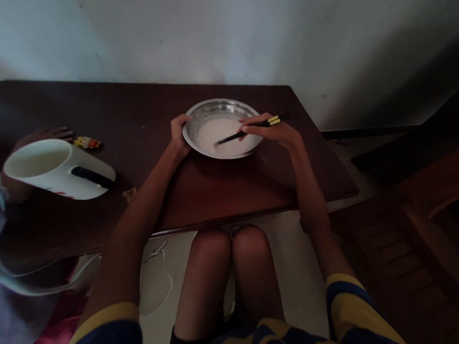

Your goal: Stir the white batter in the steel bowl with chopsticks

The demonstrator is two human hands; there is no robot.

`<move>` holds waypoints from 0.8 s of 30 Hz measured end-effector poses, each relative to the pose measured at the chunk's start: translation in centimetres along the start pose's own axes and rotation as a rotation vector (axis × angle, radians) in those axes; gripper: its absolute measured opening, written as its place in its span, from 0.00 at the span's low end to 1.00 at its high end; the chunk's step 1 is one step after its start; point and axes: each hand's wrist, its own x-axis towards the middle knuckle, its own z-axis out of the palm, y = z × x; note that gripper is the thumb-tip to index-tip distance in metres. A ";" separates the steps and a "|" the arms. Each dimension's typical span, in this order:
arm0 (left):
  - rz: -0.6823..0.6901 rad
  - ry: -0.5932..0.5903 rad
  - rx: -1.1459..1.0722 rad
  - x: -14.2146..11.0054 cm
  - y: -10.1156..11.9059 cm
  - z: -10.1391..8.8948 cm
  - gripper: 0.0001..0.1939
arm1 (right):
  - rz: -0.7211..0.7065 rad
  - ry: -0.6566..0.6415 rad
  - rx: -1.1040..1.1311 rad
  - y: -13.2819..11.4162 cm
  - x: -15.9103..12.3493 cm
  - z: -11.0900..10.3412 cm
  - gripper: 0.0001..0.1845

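A shiny metal bowl (245, 109) stands on the dark table, tilted slightly toward me. Pale, whitish batter-like stuff (206, 134) covers its bottom. My left hand (180, 133) grips the bowl's left rim, thumb over the edge and fingers outside. Over the right rim, my right hand (268, 130) is closed round a pair of black chopsticks (231, 138) with yellow bands near their upper ends. Their tips reach down into the pale mixture. The fingers of the right hand partly hide the middle of the chopsticks.
At left stands a white pitcher (56, 173) with a black handle. Behind it, another person's hand (54, 134) rests beside a small yellow and red toy (86, 142). Pale cables (39, 291) hang at lower left. The wooden table (230, 192) meets a wall (191, 35); wooden furniture (406, 245) is at right.
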 end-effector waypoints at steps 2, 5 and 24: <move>0.007 -0.001 -0.009 0.0 0.0 0.0 0.14 | -0.020 0.105 -0.060 0.6 0.6 0.3 0.08; 0.007 0.010 -0.013 0.1 0.0 -0.1 0.11 | 0.000 0.246 -0.082 1.3 0.2 -1.5 0.11; 0.005 0.013 -0.034 0.2 -0.1 -0.1 0.16 | 0.004 0.035 -0.013 -0.4 -0.2 -0.1 0.08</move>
